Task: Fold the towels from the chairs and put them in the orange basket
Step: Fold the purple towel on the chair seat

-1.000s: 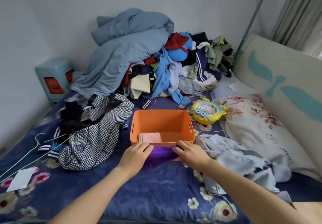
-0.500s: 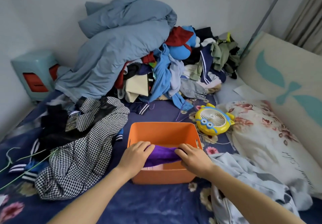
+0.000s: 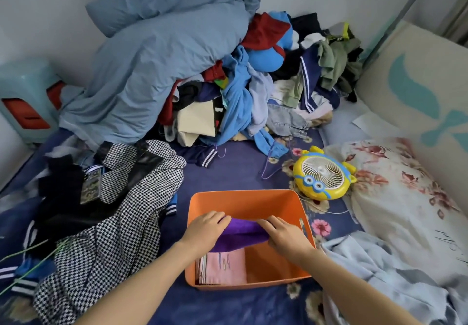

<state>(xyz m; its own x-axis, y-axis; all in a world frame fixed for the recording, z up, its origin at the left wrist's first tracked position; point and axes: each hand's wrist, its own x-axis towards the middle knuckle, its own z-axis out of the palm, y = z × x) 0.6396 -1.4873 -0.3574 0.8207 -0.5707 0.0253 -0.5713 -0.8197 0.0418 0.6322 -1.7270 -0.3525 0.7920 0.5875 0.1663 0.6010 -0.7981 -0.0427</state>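
An orange basket [image 3: 243, 198] sits on the blue floral bedsheet in front of me. A folded pink towel [image 3: 225, 266] lies flat in its near left corner. Over the basket's inside I hold a folded purple towel [image 3: 240, 233] between both hands. My left hand [image 3: 205, 231] grips its left end and my right hand [image 3: 283, 233] grips its right end. The purple towel hangs above the pink one and partly hides the basket's floor.
A houndstooth garment [image 3: 106, 213] lies left of the basket. A yellow toy fan [image 3: 323, 174] stands at the right, beside a floral pillow [image 3: 405, 198]. A pile of clothes and a blue quilt [image 3: 157, 53] fills the back. A pale blue cloth [image 3: 374, 269] lies near right.
Both hands carried the purple towel from the basket's near rim forward and over its inside. The view has tilted down, so the pink towel on the basket's floor now shows.
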